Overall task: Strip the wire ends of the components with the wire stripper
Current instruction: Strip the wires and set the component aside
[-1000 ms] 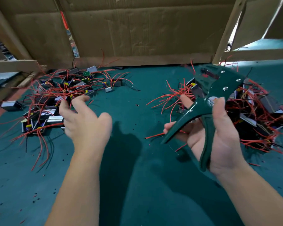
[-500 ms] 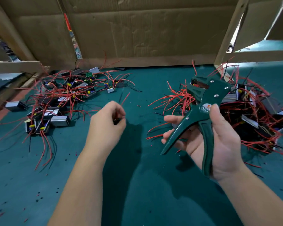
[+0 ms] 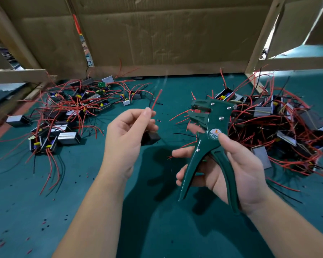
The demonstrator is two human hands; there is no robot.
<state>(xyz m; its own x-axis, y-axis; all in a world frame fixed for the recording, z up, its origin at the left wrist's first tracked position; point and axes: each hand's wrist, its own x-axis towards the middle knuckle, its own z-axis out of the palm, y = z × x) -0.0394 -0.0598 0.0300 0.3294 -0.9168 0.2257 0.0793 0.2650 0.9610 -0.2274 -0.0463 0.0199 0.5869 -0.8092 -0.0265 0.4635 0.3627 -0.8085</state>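
Seemingly lining up a strip. Pinching a thin red wire [image 3: 156, 99] upright in the left hand [image 3: 127, 138], its small black box component [image 3: 151, 138] below the fingers. Gripping a dark green metal wire stripper [image 3: 211, 131] in the right hand [image 3: 237, 170], handles spread, just right of the wire. Next: feed tip between jaws, squeeze.

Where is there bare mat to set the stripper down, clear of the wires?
Bare green mat runs between the left pile and right pile, up to the cardboard wall. More lies in front of both piles, toward the near edge. Both piles are crowded; the near left corner has scattered insulation bits.
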